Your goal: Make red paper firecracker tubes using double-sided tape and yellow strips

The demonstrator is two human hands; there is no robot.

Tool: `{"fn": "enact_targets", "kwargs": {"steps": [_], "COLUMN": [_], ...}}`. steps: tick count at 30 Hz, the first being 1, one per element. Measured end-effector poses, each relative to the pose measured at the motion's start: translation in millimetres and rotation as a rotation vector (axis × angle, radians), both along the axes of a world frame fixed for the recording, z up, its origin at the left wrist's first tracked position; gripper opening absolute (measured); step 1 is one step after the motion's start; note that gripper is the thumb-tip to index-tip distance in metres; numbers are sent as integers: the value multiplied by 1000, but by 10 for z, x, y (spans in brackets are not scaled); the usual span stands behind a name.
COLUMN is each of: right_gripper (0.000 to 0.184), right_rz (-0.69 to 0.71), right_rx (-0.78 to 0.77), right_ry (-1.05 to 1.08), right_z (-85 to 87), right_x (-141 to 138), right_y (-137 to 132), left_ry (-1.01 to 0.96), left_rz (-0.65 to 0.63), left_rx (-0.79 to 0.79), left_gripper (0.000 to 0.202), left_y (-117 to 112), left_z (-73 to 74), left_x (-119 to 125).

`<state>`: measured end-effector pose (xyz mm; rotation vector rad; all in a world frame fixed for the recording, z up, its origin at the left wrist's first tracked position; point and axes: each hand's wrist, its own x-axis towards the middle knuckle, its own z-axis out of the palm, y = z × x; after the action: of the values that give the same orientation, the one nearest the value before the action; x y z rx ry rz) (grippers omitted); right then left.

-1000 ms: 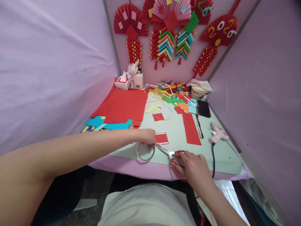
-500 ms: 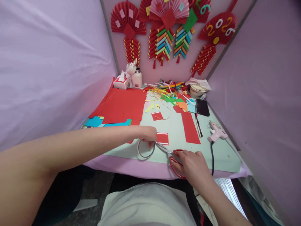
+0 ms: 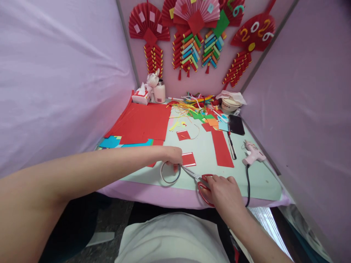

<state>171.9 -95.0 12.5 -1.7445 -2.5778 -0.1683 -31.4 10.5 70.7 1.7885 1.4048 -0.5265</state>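
Observation:
My left hand (image 3: 173,155) is closed on a roll of white tape (image 3: 162,175), its ring standing on edge below the fingers. In my right hand (image 3: 226,191) is a pair of red-handled scissors (image 3: 192,174), thumb and fingers in the loops. The blades point left, their tips right at the left fingers and the tape. Just behind the blades lies a red paper piece (image 3: 189,159) with white strips along its edges, partly covered by my left hand. Farther back lies another small red paper square (image 3: 183,135) with a white strip.
Large red sheets (image 3: 148,118) cover the table's left side. A long red strip (image 3: 222,149), a black brush-like tool (image 3: 231,146) and a pink glue gun (image 3: 253,153) lie to the right. Colourful scraps (image 3: 197,115), a bottle (image 3: 159,92) and a bowl (image 3: 230,105) stand behind.
The scissors' lower red handle has moved slightly up towards the upper one. My left hand and the tape roll stay nearly in place.

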Motion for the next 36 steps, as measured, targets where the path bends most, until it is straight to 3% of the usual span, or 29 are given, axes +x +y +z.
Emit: {"fn": "enact_targets", "kwargs": {"steps": [6, 11, 16, 21, 24, 28, 33, 36], "right_gripper": [25, 24, 20, 16, 14, 25, 32, 29], "right_rz": [9, 9, 3, 70, 12, -221, -332, -345], "right_rx": [15, 12, -21, -209, -310, -222, -132, -85], "right_ry": [-8, -1, -3, 96, 154, 183, 211, 182], "right_z": [-12, -21, -19, 168, 353, 437, 248, 115], "right_x": [-2, 4, -7, 68, 177, 236, 31, -114], "right_y": [4, -1, -4, -62, -43, 248, 880, 1084], "left_ry": [32, -190, -331, -446, -578, -740, -866, -957], "left_rz": [-37, 183, 330, 421, 473, 598, 664, 723], "left_rx": [2, -93, -190, -263, -287, -215, -207, -210], "left_gripper": [20, 21, 26, 23, 24, 30, 32, 32], "left_y": [139, 330, 341, 313, 307, 162, -261, -507], "left_z": [-3, -53, -161, -208, -214, -218, -230, -279], "left_x": [-84, -252, -257, -289, -439, -656, -743, -762]}}
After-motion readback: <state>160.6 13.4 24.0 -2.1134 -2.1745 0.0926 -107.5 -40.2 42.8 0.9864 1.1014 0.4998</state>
